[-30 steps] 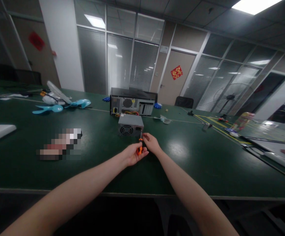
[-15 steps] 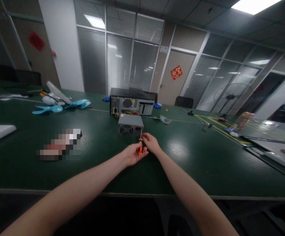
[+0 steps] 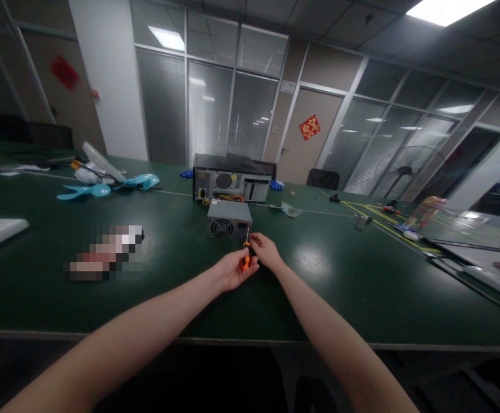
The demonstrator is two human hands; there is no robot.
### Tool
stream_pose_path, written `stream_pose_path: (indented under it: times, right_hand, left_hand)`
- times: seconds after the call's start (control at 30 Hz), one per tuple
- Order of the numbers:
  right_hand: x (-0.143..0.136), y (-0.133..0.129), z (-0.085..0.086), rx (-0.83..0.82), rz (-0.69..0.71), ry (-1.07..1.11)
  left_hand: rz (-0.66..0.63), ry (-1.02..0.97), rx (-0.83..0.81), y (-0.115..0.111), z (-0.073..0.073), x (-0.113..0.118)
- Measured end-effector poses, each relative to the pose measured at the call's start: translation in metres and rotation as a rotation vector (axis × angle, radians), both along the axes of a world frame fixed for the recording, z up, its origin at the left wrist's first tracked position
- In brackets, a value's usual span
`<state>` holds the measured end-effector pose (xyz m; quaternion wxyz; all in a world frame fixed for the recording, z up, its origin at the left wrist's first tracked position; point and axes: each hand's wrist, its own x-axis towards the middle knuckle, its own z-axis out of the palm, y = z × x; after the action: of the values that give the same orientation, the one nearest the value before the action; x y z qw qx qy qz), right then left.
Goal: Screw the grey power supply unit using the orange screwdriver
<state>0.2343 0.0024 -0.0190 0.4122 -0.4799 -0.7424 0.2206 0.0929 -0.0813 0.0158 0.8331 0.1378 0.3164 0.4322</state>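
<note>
A screwdriver [image 3: 245, 261] with an orange and black handle is held in my left hand [image 3: 232, 272], its thin metal shaft pointing away from me. Beside the shaft, my right hand [image 3: 265, 251] has its fingers curled together; whatever they pinch is too small to make out. Just beyond both hands sits a grey computer power supply [image 3: 236, 211], its fan grille facing me and its power socket on the right. The shaft's tip appears near that lower right corner, though contact cannot be told.
Behind the power supply stands a black computer case [image 3: 235, 163] with wires at its base. Light blue fan blades [image 3: 86, 191] lie at the left, near a white object [image 3: 0, 232] and a blurred-out item [image 3: 105, 252]. Blue gloves [image 3: 276, 185] flank the case.
The screwdriver's handle has turned slightly in my left hand, showing a different side. Both hands and the power supply stay in place.
</note>
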Motion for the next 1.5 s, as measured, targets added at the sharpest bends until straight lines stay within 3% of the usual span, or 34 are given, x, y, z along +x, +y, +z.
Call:
stream_pose_path:
  times: [0.17,0.43,0.73,0.97,1.33,1.5]
  right_hand:
    - [-0.0010,-0.0008,0.0011,-0.021,-0.002,0.008]
    - [-0.0012,-0.0011,0.0014,-0.003,0.006,0.007]
    - [-0.0010,-0.0005,0.0012,-0.019,-0.003,0.005]
    - [-0.0005,0.0028,-0.0021,-0.011,0.002,0.011]
    - [0.0004,0.0016,-0.0006,-0.009,-0.001,-0.014]
    - [0.0004,0.0015,-0.0014,0.009,-0.006,-0.018]
  left_hand:
    - [0.008,-0.035,0.003,0.0014,-0.0036,0.0008]
    - [0.033,0.053,0.033,-0.0029,0.0039,0.0017]
    - [0.019,-0.009,0.018,-0.0007,-0.0004,0.0003]
    - [0.039,0.037,0.015,-0.0045,0.0051,0.0025]
    - [-0.059,-0.044,0.055,-0.0003,0.0028,-0.0009]
    - [0.000,0.014,0.046,-0.0026,0.0010,0.0019]
